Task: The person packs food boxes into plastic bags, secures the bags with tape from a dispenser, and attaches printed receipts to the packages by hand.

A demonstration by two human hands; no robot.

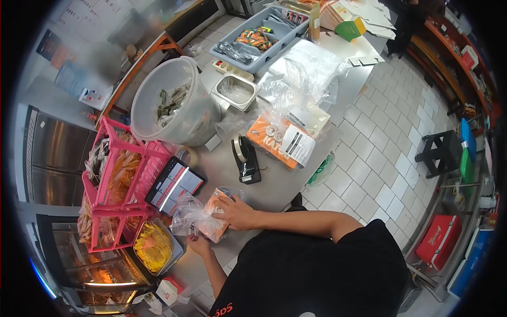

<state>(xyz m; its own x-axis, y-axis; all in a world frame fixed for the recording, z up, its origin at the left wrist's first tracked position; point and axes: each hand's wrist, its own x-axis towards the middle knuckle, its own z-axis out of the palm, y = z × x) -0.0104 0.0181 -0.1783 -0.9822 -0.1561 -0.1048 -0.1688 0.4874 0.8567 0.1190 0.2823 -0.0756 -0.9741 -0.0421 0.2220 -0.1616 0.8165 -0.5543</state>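
An orange and white box in a clear plastic bag (212,228) lies on the metal table near my body. My right hand (236,212) rests over the top of this box with its fingers spread and bent around it. At the lower left corner of the bag is my left hand (199,245), its fingers drawn together at the plastic. The loose, crumpled end of the bag points left, towards a tablet (174,186) with a lit screen. Beyond my hands stands a black tape dispenser (246,161).
Pink baskets (113,211) and a tray of yellow food (153,246) are on the left. Further back stand a large translucent tub (203,113), a metal pan (235,91), a blue-grey tray (253,66) and a bagged orange box (272,140) with a paper slip.
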